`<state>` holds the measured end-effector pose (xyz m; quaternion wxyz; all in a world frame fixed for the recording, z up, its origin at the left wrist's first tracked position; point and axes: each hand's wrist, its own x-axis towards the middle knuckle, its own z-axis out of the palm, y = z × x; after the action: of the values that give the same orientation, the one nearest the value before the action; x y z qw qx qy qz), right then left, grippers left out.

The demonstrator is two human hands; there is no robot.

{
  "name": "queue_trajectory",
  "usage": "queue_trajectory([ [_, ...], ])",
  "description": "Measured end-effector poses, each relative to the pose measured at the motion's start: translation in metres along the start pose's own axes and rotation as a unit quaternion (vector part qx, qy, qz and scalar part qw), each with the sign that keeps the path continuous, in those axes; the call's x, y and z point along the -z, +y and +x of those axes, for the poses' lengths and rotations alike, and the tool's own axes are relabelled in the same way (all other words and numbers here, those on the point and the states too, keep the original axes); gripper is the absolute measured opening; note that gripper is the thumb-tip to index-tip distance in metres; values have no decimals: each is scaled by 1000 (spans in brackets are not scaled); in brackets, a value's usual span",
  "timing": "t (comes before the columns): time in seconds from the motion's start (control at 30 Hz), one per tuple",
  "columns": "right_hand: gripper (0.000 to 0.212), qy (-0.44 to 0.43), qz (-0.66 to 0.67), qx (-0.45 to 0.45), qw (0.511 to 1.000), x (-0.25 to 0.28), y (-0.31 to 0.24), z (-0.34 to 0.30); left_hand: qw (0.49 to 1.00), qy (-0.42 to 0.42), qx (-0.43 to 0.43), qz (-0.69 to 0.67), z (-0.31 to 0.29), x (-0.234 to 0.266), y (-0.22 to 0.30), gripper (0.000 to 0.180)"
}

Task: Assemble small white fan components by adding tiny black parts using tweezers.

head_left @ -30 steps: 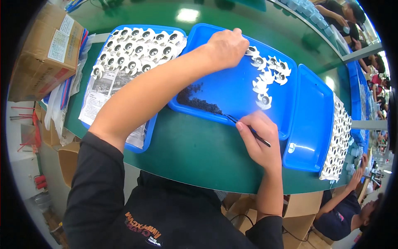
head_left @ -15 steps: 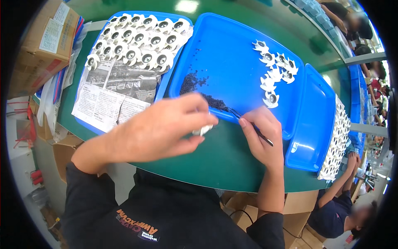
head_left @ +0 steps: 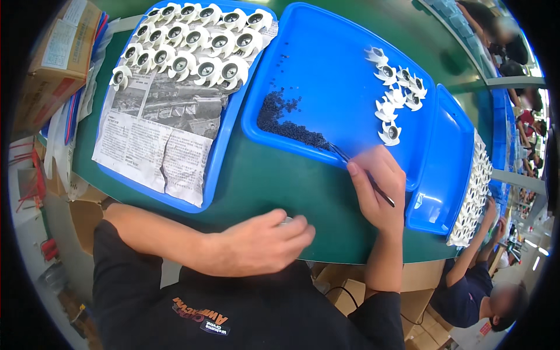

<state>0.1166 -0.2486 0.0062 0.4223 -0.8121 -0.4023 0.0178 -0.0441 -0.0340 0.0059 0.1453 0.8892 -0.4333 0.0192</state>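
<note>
Tweezers (head_left: 379,191) are gripped in my right hand (head_left: 382,178), their tips among the small black parts (head_left: 291,129) heaped at the near left of the blue tray (head_left: 344,58). My left hand (head_left: 262,242) is closed just past the table's near edge, in front of my body. Its fingers wrap a white fan wheel (head_left: 285,220), of which only a pale bit shows. Several loose white fan wheels (head_left: 389,133) lie at the tray's right side. On the left, more fan wheels with dark hubs (head_left: 205,69) stand in rows on newspaper (head_left: 140,149).
The newspaper lies in another blue tray (head_left: 213,186). To the right is a further blue tray (head_left: 437,169), beside a dense sheet of white fan wheels (head_left: 469,201). A cardboard box (head_left: 61,76) stands at far left. A co-worker (head_left: 466,291) sits at the right.
My left hand has drawn back toward my body with the fan wheel. My right hand has shifted slightly right, its tweezers still at the black parts. The whole view has moved slightly.
</note>
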Motion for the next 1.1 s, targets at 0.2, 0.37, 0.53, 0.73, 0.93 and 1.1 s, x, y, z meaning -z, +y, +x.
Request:
queue_trajectory([
  [0.2, 9, -2, -8, 13, 1000, -2, -1, -1, 989, -60, 77, -114, -2, 8, -14, 32],
  [0.37, 10, 3, -7, 12, 1000, -1, -2, -3, 965, 74, 129, -217, 1, 3, -32, 42],
  [0.53, 9, 33, -11, 20, 999, 0, -6, -5, 971, 55, 158, -173, -4, 21, -43, 50],
  [0.73, 11, 35, -3, 48, 998, 0, -12, -11, 975, 1, 199, -95, -19, 50, -58, 42],
  [0.93, 16, 14, 30, 93, 995, -4, -25, -17, 969, 23, 237, -58, -25, 43, -63, 36],
  [1.1, 20, -45, 73, 118, 989, -17, -34, -17, 968, 57, 237, -50, -21, 27, -59, 36],
])
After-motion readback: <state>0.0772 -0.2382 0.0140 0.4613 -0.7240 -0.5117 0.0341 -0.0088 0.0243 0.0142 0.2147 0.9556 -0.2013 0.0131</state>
